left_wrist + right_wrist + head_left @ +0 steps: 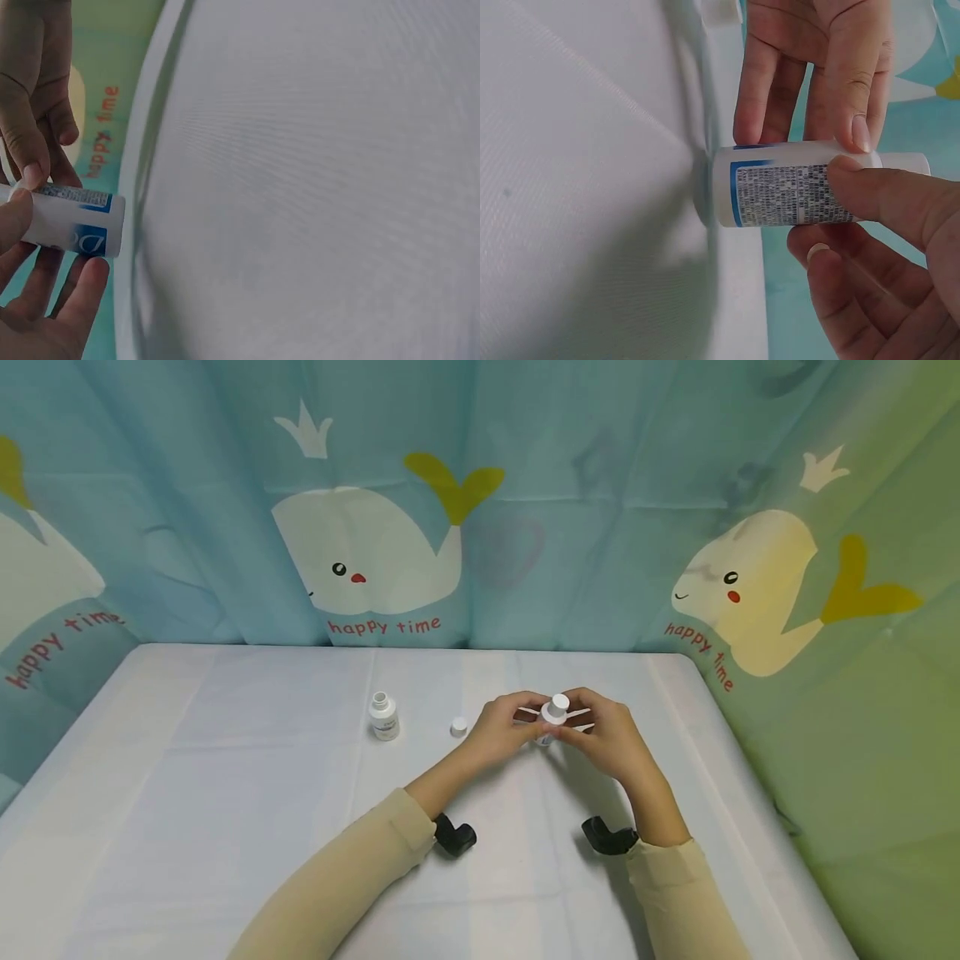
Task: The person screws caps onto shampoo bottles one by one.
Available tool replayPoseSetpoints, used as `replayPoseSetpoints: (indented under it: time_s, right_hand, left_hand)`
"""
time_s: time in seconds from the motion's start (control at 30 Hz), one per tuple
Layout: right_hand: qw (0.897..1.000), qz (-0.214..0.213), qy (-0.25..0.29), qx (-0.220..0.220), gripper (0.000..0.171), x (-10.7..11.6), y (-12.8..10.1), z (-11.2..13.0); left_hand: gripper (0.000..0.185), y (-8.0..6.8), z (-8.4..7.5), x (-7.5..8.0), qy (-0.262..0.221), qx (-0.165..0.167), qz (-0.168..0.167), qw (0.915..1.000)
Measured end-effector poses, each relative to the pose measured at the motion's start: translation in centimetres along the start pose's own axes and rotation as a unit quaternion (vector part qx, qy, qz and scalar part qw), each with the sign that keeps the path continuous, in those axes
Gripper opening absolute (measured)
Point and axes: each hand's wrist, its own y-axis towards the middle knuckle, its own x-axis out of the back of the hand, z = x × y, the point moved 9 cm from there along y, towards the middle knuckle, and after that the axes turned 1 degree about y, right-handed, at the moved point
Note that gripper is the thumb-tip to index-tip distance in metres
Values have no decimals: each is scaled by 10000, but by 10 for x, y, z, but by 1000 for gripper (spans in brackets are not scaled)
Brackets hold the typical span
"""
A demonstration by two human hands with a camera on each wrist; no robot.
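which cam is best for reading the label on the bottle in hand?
Right wrist: the bottle fills the frame, its printed label panel facing the camera, partly under the right hand's thumb. Left wrist shows only its base end and a blue label edge. Head shows it small, cap up, between both hands.

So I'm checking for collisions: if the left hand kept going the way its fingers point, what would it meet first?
The left hand already touches the capped bottle; just beyond it is the right hand, probably.

Whale-print curtain point(390, 552) behind white table point(225, 777)
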Motion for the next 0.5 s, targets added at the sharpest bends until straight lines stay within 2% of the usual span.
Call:
replayPoseSetpoints:
  time_s: [0.17,0.33,0.5]
  right_hand:
    - [9999,98,-67,-56,36,-3,0,-5]
    - [9997,201,-113,-109,38,-4,0,-6]
    - [9994,295,-133,-112,45,-1,-2,-1]
  left_hand:
    - [37,1,7,-3,68,134,47,9999]
    - [38,-1,9,-4,10,111,98,9999]
    - [45,-6,7,3,-229,74,120,9996]
